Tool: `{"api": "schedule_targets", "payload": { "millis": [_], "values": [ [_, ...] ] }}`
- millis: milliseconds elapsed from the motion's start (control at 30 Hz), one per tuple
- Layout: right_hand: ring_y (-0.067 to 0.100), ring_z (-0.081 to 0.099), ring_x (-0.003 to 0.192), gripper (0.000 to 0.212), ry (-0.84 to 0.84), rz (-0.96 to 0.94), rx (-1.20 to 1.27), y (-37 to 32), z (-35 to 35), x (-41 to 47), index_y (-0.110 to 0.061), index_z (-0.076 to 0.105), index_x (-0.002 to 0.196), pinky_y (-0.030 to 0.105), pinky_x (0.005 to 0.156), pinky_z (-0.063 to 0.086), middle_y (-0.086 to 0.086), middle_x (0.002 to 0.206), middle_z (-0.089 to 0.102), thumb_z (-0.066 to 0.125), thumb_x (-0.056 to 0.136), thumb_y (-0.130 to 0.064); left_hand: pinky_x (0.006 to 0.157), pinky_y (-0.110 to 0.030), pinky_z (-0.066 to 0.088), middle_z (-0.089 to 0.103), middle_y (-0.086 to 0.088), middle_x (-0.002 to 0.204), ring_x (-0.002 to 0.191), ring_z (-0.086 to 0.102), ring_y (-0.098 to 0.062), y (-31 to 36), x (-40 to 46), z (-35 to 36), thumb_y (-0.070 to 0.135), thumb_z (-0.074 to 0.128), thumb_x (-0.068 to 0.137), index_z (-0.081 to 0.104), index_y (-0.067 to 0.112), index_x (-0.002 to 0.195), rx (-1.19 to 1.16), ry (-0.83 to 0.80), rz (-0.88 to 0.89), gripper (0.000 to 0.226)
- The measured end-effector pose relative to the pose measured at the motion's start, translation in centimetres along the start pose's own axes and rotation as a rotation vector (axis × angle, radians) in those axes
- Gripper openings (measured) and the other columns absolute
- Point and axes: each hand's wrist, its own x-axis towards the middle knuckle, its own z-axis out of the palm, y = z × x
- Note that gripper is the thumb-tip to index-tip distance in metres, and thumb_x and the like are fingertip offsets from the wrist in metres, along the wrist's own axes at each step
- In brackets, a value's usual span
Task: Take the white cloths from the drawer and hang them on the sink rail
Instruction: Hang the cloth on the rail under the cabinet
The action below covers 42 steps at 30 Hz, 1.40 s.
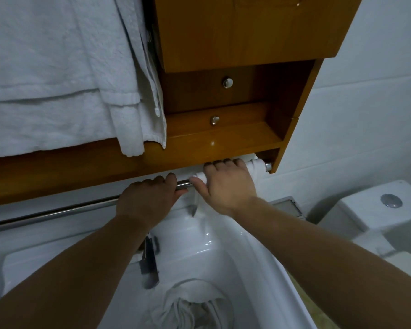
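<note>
Cloth on rail, both hands engaged.
My right hand gripped the cloth, bunched along the rail; left hand gripped bare rail beside it.

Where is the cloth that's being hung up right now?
The cloth is on the rail's right end, under the wooden cabinet, with the right hand over it.

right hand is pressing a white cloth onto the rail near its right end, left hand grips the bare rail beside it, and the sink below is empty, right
Not quite: the sink is not empty. The head view shows a bunched white cloth in the basin. The rest holds: the right hand presses a white cloth onto the rail near its right end, and the left hand grips the bare rail beside it.
</note>
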Motion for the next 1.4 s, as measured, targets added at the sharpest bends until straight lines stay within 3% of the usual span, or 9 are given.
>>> {"api": "schedule_targets", "payload": {
  "millis": [200,333,433,533,733,867,1033,1233,1400],
  "values": [
    [0.016,0.056,0.068,0.073,-0.396,-0.046,0.231,0.8,-1.8,3.7,-0.021,0.056,0.058,0.029,0.06,0.039,-0.005,0.061,0.056,0.021,0.092,-0.075,0.044,-0.019,0.021,0.024,0.002,0.051,0.037,0.022,-0.013,0.0,0.1,0.3,0.054,0.038,0.097,0.05,0.012,0.077,-0.001,0.02,-0.015,0.048],
    [0.024,0.061,0.071,0.059,-0.081,-0.103,0.098,0.9,-1.6,1.5,-0.022,0.055,0.068,0.032,0.064,0.037,-0.004,0.062,0.053,0.029,0.097,-0.066,0.044,-0.019,0.022,0.026,0.002,0.05,0.036,0.023,-0.013,0.0,0.0,0.4,0.056,0.028,0.094,0.051,0.012,0.076,-0.021,0.021,-0.023,0.053],
    [0.03,0.062,0.085,0.054,0.041,-0.069,0.014,1.8,-0.9,-1.1,-0.017,0.066,0.093,0.044,0.088,0.044,0.006,0.086,0.069,0.032,0.1,-0.058,0.044,-0.019,0.021,0.025,0.002,0.049,0.036,0.023,-0.013,0.0,0.0,0.3,0.057,0.029,0.094,0.051,0.013,0.075,-0.013,0.017,-0.016,0.053],
    [0.029,0.061,0.099,0.056,-0.026,0.02,-0.045,3.1,-0.8,-2.1,-0.02,0.065,0.105,0.049,0.099,0.04,0.005,0.1,0.069,0.025,0.1,-0.06,0.044,-0.02,0.019,0.024,0.001,0.049,0.036,0.021,-0.012,0.0,0.1,0.5,0.058,0.028,0.094,0.052,0.013,0.075,0.014,0.021,-0.019,0.054],
    [0.015,0.061,0.072,0.066,-0.266,0.059,0.15,5.0,-2.1,0.8,-0.024,0.061,0.072,0.038,0.081,0.053,-0.004,0.072,0.064,0.021,0.096,-0.07,0.045,-0.02,0.019,0.024,0.002,0.05,0.037,0.021,-0.012,0.0,0.1,0.7,0.056,0.03,0.094,0.051,0.013,0.074,0.025,0.061,-0.009,0.052],
    [0.027,0.048,0.13,0.052,-0.564,0.189,0.515,5.6,-2.2,3.5,-0.048,0.051,0.13,0.047,0.111,0.037,-0.007,0.139,0.057,0.035,0.089,-0.075,0.045,-0.02,0.019,0.024,0.001,0.051,0.038,0.021,-0.012,0.1,0.0,0.8,0.056,0.03,0.095,0.05,0.013,0.074,0.031,0.067,-0.015,0.052],
    [0.017,0.058,0.07,0.035,-0.149,0.159,0.27,4.1,-1.8,2.3,-0.028,0.049,0.07,0.031,0.067,0.045,-0.014,0.064,0.05,0.043,0.097,-0.049,0.044,-0.02,0.02,0.026,0.001,0.051,0.037,0.022,-0.012,0.1,-0.1,0.7,0.056,0.028,0.095,0.05,0.012,0.076,0.006,0.056,-0.013,0.053],
    [0.03,0.063,0.074,0.061,0.008,0.039,0.002,0.8,0.2,-0.5,-0.018,0.068,0.08,0.041,0.08,0.045,0.007,0.075,0.069,0.029,0.1,-0.06,0.044,-0.02,0.021,0.033,-0.001,0.048,0.038,0.021,-0.013,0.2,0.0,0.6,0.054,0.029,0.094,0.05,0.012,0.075,-0.019,0.054,-0.01,0.051],
    [0.021,0.055,0.052,0.071,-0.116,0.024,0.049,1.1,-0.6,1.5,-0.019,0.054,0.056,0.03,0.06,0.04,-0.003,0.05,0.049,0.018,0.096,-0.066,0.044,-0.02,0.023,0.039,-0.001,0.047,0.039,0.022,-0.014,0.2,0.1,0.4,0.055,0.045,0.092,0.05,0.013,0.074,-0.012,0.026,-0.003,0.046]
  ]
}}
